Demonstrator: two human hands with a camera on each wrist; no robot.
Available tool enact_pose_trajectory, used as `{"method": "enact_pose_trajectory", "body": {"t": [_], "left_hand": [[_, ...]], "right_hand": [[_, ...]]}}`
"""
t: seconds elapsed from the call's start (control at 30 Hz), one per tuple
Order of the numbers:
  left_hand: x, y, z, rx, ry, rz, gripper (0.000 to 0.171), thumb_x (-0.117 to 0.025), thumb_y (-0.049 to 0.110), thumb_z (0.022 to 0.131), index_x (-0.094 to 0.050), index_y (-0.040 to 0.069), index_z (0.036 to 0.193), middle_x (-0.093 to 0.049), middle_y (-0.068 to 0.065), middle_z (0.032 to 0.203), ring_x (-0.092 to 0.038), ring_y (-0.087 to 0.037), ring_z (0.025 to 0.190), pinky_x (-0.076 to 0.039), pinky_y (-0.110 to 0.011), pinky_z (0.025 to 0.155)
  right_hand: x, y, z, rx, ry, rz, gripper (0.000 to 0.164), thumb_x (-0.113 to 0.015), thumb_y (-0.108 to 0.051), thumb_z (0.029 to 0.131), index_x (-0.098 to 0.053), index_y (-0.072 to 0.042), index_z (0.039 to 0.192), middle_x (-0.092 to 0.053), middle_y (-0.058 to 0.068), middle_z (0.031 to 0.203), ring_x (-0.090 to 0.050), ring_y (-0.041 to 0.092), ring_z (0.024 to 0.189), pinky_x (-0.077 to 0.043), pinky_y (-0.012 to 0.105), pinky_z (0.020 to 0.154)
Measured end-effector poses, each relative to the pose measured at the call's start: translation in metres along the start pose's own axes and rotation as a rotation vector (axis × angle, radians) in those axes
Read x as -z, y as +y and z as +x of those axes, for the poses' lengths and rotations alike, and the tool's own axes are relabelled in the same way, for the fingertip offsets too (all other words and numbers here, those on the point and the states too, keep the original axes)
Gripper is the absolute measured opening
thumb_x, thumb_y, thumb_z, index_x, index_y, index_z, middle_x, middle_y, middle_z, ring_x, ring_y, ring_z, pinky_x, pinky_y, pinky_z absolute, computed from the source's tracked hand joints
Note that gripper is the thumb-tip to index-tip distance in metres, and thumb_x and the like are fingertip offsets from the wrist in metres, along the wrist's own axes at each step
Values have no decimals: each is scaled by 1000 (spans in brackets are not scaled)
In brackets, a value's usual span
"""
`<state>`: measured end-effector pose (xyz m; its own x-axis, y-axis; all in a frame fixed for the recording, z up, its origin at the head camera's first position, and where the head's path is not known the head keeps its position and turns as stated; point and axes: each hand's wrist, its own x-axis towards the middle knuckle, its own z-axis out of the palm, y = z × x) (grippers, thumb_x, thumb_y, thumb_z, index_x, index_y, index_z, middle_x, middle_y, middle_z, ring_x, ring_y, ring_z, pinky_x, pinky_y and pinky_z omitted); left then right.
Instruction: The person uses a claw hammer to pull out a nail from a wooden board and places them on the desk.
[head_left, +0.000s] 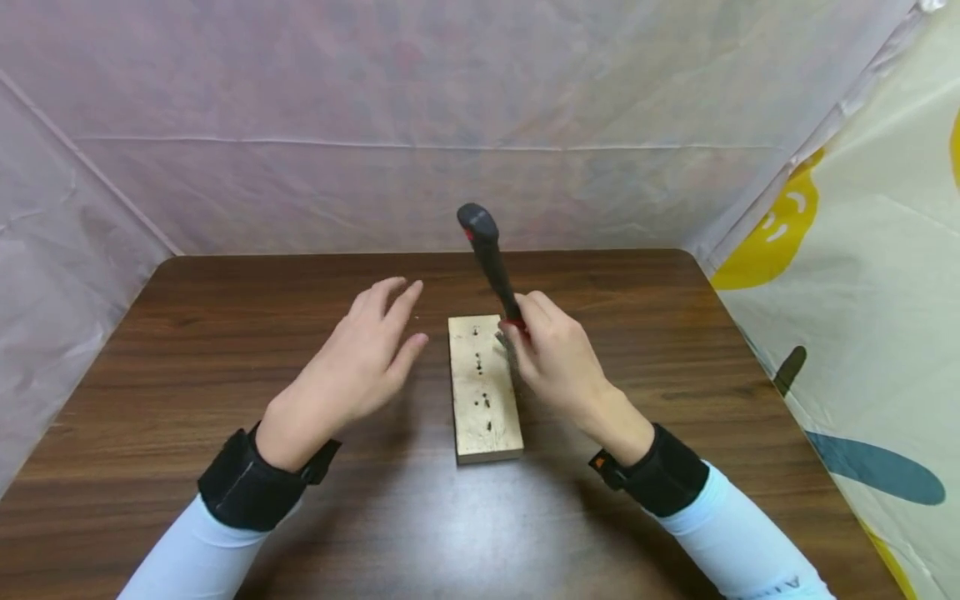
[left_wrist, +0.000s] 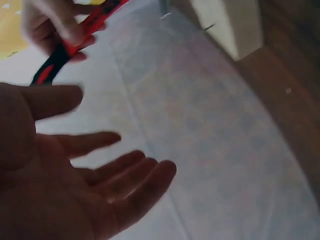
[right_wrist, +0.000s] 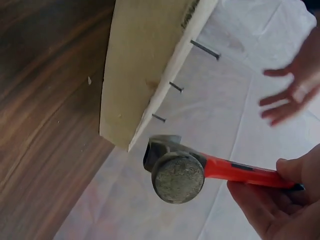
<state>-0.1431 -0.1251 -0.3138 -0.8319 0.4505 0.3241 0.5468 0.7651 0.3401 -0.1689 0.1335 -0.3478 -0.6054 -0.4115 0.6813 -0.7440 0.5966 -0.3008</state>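
Observation:
My right hand (head_left: 558, 358) grips a claw hammer (right_wrist: 225, 169) by its red and black handle. In the head view the black handle end points up and away, and the hammer's head is mostly hidden behind the hand, over the board's right edge. A pale wooden board (head_left: 483, 429) lies on the table between the hands. Seen from the right wrist, several nails stick out of it, one of them a long nail (right_wrist: 205, 49) and another a shorter nail (right_wrist: 158, 117). To the board's left hovers my left hand (head_left: 352, 358), fingers spread and holding nothing.
The brown wood-grain table (head_left: 187, 375) carries the board. Behind it hangs a pale cloth (head_left: 420, 100), and a patterned cloth (head_left: 862, 358) with yellow and blue shapes runs along the right side. Dark bands (head_left: 258, 479) wrap both wrists.

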Motion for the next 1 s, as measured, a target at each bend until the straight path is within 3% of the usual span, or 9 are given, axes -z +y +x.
{"method": "enact_pose_trajectory", "body": {"t": [0.17,0.3,0.47,0.6,0.7,0.83,1.0], "left_hand": [[-15,-8,3,28,-256,48,76,-73,30,98,-36,-1,157,-26,-29,161,-28,-46,147,-34,-68,106],[-33,-11,4,12,-352,33,91,-80,40,90,-35,2,159,-24,-28,162,-26,-46,148,-33,-70,106],[-56,-11,2,-64,-403,-51,102,-86,47,82,-34,6,160,-24,-29,162,-26,-46,148,-34,-70,106],[-66,-11,0,-90,-461,-82,95,-81,48,87,-34,11,161,-21,-29,163,-22,-45,150,-34,-70,107],[-69,-12,-3,-89,-491,-79,90,-76,49,91,-33,14,162,-22,-29,163,-27,-45,148,-35,-68,107],[-72,-12,-6,-69,-482,-32,88,-71,54,93,-33,18,163,-26,-26,163,-33,-44,146,-35,-67,107],[-75,-5,-9,-70,-417,130,87,-64,63,94,-35,18,162,-36,-25,157,-39,-43,141,-36,-64,107]], "right_hand": [[7,4,0,-79,8,92,14,-70,0,96,-65,3,108,-59,8,90,-54,14,69,-49,30,58],[8,6,-2,-125,6,158,13,-70,1,96,-65,3,108,-61,8,92,-58,13,70,-52,28,59],[10,7,-6,-164,17,228,14,-69,4,96,-66,4,109,-64,9,95,-61,14,73,-54,27,60],[11,7,-10,-196,8,256,14,-68,4,96,-67,3,110,-65,8,94,-61,15,72,-54,28,57],[13,5,-12,-207,-16,286,15,-68,3,96,-67,3,111,-64,7,95,-60,14,71,-55,31,57],[14,2,-14,-195,-42,304,15,-68,3,97,-66,2,112,-64,7,96,-59,12,69,-55,32,57],[14,0,-12,-172,-50,307,14,-68,1,97,-66,1,111,-63,5,95,-58,11,69,-54,30,56]]}}
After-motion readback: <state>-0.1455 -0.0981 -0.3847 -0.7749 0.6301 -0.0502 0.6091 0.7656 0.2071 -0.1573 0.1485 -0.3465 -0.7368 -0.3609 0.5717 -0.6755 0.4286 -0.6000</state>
